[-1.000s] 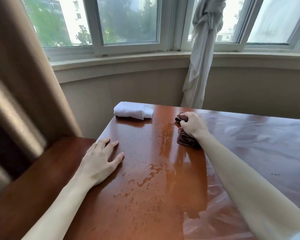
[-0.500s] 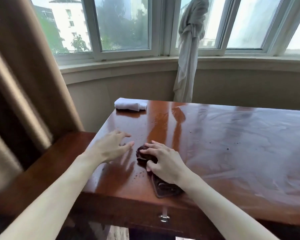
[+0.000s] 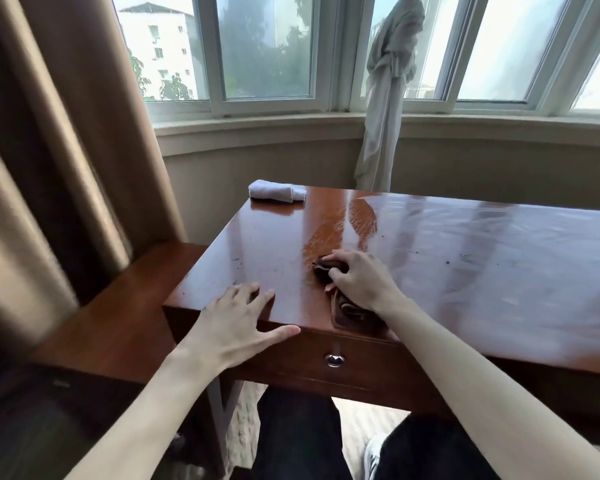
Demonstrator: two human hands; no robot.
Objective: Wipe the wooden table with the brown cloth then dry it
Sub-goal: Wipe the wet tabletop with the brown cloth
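While my right hand (image 3: 361, 284) presses curled fingers onto the crumpled brown cloth (image 3: 347, 311) near the glossy wooden surface's (image 3: 465, 265) front edge, my left hand (image 3: 236, 320), left of the cloth, rests there, fingers spread.

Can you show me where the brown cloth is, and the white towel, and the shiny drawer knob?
brown cloth (image 3: 352, 315): head view, on its bunched near end.
white towel (image 3: 276, 191): head view, middle of the roll.
drawer knob (image 3: 334, 359): head view, on its shiny face.

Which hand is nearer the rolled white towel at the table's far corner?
Right. The right hand on the brown cloth is mid-table, nearer the rolled white towel; the left hand rests at the near edge.
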